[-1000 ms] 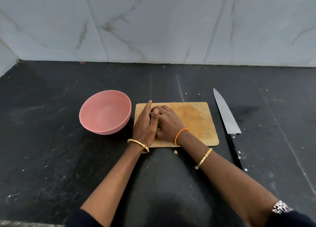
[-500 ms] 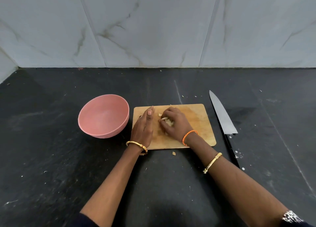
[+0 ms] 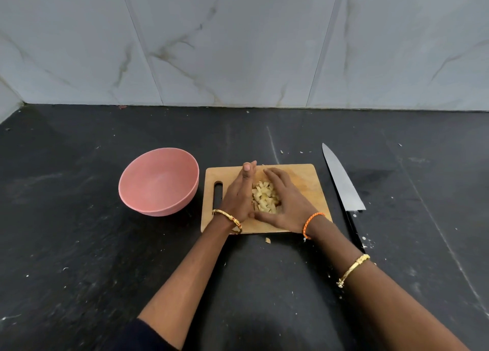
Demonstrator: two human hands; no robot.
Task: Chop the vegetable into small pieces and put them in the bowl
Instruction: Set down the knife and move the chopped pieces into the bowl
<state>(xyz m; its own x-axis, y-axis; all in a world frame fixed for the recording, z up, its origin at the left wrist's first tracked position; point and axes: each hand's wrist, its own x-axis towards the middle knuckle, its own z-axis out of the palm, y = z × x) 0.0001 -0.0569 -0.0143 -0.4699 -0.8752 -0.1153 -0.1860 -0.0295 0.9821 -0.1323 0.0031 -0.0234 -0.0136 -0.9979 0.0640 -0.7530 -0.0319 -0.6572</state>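
Between hands, vegetable pile (image 3: pixel 264 197) lengthwise front-to-back

This is a kitchen, most likely a home one, though the view takes in only one stretch of worktop: a dark, speckled stone counter (image 3: pixel 79 244) runs back to a wall of large glossy white tiles veined like marble (image 3: pixel 238 46), meeting a side wall at the far left corner. On the counter lie a rectangular wooden chopping board with a slotted handle (image 3: pixel 304 181), heaped with pale yellow diced vegetable pieces (image 3: pixel 264 196), a round pink bowl (image 3: pixel 158 181) just left of it, and a long steel chef's knife with a black handle (image 3: pixel 344 181) to its right. Small food scraps (image 3: pixel 267 240) dot the stone around the board.
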